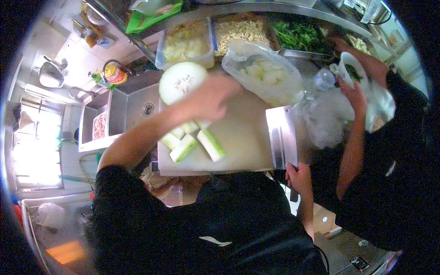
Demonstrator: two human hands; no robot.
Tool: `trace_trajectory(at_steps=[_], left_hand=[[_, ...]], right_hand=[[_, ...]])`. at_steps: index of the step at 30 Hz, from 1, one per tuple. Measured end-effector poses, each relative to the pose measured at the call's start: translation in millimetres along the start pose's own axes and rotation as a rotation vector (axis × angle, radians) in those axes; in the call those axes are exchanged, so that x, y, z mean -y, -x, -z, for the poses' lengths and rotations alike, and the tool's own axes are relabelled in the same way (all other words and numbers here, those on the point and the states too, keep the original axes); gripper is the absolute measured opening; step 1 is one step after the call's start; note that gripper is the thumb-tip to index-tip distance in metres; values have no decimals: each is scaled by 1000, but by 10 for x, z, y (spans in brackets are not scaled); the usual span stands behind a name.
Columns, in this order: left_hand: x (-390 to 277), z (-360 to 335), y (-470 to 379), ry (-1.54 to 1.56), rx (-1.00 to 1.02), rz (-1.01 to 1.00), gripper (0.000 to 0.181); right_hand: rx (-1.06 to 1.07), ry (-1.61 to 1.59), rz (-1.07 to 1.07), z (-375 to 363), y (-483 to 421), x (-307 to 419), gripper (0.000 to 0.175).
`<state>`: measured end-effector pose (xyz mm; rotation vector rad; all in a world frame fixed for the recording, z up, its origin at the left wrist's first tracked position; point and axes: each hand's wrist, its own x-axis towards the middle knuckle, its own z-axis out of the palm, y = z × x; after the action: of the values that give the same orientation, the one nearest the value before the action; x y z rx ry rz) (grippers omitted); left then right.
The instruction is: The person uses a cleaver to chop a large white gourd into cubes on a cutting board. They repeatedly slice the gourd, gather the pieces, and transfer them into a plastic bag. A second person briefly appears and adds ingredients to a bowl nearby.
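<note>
My right hand (299,177) grips the handle of a wide cleaver (282,135), its blade lying over the right part of the cutting board (245,144). My left hand (220,96), blurred, is above the board beside a large cut winter melon (182,80) with its pale, seeded face up; whether it touches anything cannot be told. Several green-skinned melon pieces lie below my left forearm, among them one wedge (211,145) and another (184,148). A clear plastic bag (264,74) of pale chunks rests at the back of the board.
Behind the board stand a plastic tub (160,55) of pale food, a container of pale strips (240,34) and a tray of leafy greens (299,36). A steel sink (132,103) is at left. At right, a co-worker's hand (355,94) holds a white bowl (354,70).
</note>
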<state>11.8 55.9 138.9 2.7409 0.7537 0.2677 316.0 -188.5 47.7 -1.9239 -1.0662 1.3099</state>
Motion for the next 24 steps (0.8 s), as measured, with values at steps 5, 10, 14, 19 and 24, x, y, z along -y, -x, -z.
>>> trace_trajectory(at_steps=[5,10,14,19,24], left_hand=[[-232,-584,1124,-290,428,-66,64],[-118,-979,689,33,479,192,67],[-554,-1228,485,463,220,535,61],[-674,-1522,484,35,-198,391,38],[-654,-1673,384,81,-163,192,29]], right_hand=[[149,282,91,-106,-161,199,31],[8,355,268,-131,-278,239,26],[-174,426,470,-114,-88,442,22],[-159,392,305,-336,25,519,27],[-56,632,178,-447,167,578,28]])
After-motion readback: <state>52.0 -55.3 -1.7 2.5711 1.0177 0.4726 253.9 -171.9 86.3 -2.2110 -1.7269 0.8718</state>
